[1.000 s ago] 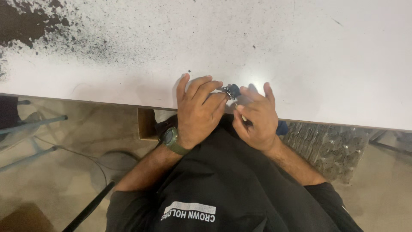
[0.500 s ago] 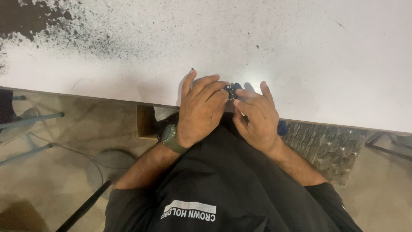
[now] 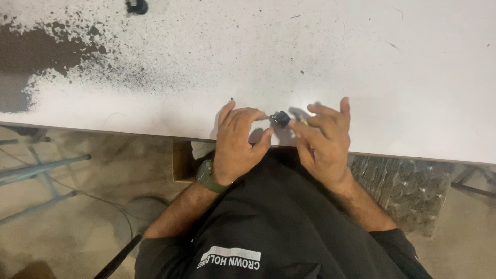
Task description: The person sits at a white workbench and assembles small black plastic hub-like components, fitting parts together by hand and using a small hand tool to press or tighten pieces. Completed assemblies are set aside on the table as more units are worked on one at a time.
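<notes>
Head view | small dark part [image 3: 280, 118] on white bench [image 3: 413, 77] near front edge | left hand [image 3: 235, 142] fingertips pinch it | right hand [image 3: 323, 137] open, touching | looks light, rigid; hold by sides

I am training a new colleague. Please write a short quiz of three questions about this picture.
1. True or false: the small dark part lies between the fingertips of the left hand and the right hand.
2. Which wrist carries the green watch? A) left B) right
3. What marks the white table at its far left?

Key
1. True.
2. A.
3. Dark speckled stains.
</notes>
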Tool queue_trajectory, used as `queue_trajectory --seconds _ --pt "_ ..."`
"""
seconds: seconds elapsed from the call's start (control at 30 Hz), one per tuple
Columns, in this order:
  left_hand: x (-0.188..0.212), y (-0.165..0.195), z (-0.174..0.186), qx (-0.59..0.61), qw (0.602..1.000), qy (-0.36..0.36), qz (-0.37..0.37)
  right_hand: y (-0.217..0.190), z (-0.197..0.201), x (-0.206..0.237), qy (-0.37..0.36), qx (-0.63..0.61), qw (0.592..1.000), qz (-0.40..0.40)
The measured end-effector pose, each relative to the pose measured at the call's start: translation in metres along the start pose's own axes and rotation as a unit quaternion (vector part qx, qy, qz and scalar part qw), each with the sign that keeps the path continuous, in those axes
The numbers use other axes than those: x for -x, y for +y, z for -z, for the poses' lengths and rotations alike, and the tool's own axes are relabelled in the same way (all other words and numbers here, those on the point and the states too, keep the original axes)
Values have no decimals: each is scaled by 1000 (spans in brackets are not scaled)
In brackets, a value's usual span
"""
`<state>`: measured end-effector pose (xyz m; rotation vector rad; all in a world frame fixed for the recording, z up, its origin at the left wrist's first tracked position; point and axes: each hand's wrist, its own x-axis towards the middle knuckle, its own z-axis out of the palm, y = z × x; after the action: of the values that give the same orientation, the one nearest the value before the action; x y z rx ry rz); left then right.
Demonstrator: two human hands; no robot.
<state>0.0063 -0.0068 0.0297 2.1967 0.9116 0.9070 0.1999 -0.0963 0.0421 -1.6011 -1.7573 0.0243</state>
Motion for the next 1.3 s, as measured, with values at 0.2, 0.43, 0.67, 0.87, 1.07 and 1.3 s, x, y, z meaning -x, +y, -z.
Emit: queue_trajectory --seconds 0.2,0.43,0.67,0.87,1.07,1.3 --pt "-26 19 2 -45 999 -21 -11 6 7 -20 -73 18 996 -51" --pt "-22 10 -5 -15 998 -44 -47 15 -9 -3 -84 16 995 -47" --pt "-17 -2 1 -67 995 -38 -66 15 -16 -3 -68 20 996 -60" --pt "-10 4 -6 -93 986 -26 -134 13 -13 -2 -70 13 996 -57" --pt "-19 9 -6 -48 992 -54 -102 12 -11 0 -86 9 996 -36" --pt "-28 15 7 29 998 -51 5 12 -12 0 -80 15 996 -42"
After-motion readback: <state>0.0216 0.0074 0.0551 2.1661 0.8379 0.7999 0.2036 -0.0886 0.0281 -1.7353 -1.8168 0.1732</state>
